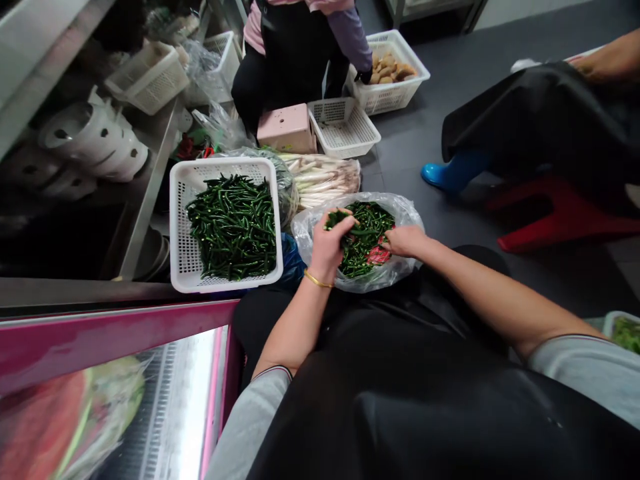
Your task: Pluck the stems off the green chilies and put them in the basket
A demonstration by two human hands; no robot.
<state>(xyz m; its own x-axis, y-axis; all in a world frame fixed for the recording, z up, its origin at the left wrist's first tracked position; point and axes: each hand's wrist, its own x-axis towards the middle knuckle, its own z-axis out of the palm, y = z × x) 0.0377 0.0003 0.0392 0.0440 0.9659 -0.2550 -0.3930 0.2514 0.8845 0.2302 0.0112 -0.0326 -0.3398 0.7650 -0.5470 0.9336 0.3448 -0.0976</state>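
Basket (179, 227) at 10 o'clock, full of green chilies (233, 227). Left grip (327, 253) closed on chili bunch (340, 218): light, stiff, slick, best taken by handful. Right grip (405, 240) open, resting on chilies (365, 233) in bag (407, 220) at 12 o'clock.

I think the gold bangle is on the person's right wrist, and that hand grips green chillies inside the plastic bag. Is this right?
No, the gold bangle is on the left wrist, as the head view shows. That left hand does grip green chillies inside the plastic bag.
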